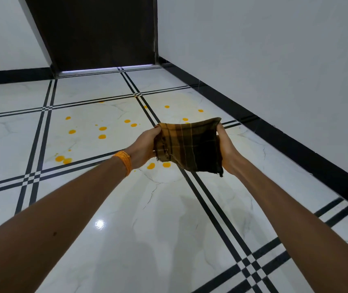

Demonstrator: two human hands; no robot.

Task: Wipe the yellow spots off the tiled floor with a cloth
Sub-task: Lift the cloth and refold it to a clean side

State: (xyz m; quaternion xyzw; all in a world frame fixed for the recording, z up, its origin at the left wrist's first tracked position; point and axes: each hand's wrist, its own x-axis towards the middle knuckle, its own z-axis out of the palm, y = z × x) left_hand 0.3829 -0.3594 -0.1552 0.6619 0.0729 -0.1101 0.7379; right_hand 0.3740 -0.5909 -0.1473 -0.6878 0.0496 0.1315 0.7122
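Surface: glossy white marble-look tiled floor (126,229), with double black lines between the tiles. White walls (274,60) with black skirting (295,140); dark door (96,32) straight ahead of the hands.

Cloth (190,146): brown-and-yellow checked, frayed edges, held up off the floor and stretched between both hands. Left hand (145,146) has fingers curled round the cloth's left edge; orange thread band (124,161) on that wrist. Right hand (224,149) grips the right edge.

Yellow spots (102,136): scattered on the floor, mostly beyond and left of the left hand. Two lie below it, near the cloth's lower edge; a few lie past the cloth's top edge.
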